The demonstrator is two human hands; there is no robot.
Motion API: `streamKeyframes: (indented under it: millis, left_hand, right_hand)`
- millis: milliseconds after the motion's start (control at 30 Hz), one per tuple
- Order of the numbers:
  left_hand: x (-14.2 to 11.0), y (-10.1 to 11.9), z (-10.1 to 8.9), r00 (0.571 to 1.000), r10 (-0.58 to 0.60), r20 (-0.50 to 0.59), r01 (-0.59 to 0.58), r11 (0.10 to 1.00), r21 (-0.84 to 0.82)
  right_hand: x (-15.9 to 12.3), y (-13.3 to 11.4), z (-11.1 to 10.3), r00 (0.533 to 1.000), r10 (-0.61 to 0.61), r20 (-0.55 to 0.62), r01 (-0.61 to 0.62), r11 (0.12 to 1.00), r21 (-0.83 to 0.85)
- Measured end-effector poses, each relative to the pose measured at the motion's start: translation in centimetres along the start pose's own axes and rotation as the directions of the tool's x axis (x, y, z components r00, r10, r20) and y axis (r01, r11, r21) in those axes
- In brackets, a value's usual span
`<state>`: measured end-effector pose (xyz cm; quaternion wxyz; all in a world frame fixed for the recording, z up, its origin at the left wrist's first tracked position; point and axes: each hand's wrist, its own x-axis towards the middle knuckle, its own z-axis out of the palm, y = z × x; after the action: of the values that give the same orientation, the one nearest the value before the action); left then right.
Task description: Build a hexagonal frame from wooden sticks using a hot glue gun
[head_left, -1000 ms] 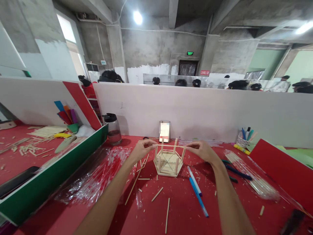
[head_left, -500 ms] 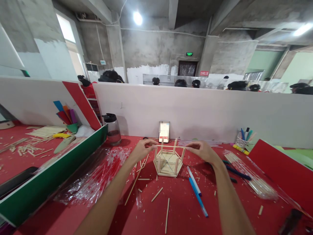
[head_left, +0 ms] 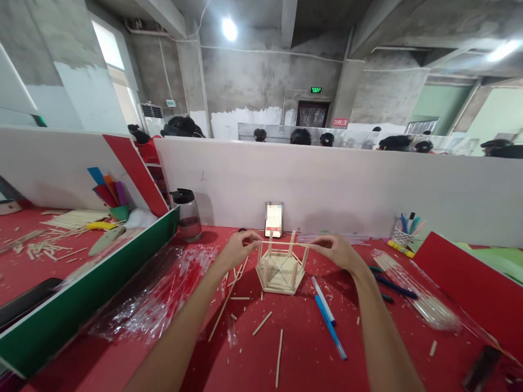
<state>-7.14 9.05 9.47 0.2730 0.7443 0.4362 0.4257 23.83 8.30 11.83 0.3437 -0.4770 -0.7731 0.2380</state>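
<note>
A thin wooden stick (head_left: 285, 244) spans level between my two hands, across the top of a small six-sided frame (head_left: 280, 272) built of wooden sticks with upright posts. My left hand (head_left: 242, 247) pinches its left end between thumb and fingers, beside a left post. At the other end, my right hand (head_left: 334, 249) is closed on the stick in the same way, near a right post. Whether the stick rests on the posts I cannot tell. The frame stands on the red table (head_left: 302, 348), with a lit phone (head_left: 274, 220) propped behind it.
Loose sticks (head_left: 262, 323) and a blue pen (head_left: 330, 328) lie in front. Plastic-wrapped sticks (head_left: 420, 294) are on the right, clear plastic wrapping (head_left: 163, 294) on the left. A jug (head_left: 188, 218) stands by the green divider (head_left: 102, 291). A white partition (head_left: 347, 190) runs behind.
Almost nothing differs. Both hands keep the stick in the same place above the frame, and the view has shifted very slightly.
</note>
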Motion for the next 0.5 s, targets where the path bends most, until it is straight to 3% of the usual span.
streamKeyframes:
  millis: [500]
  left_hand:
    - [-0.08,-0.24,-0.01,0.999,0.026,0.019,-0.026,1.000,0.001]
  right_hand:
    - [-0.05,0.21,0.16,1.000,-0.003,-0.016,0.002,0.999,-0.047]
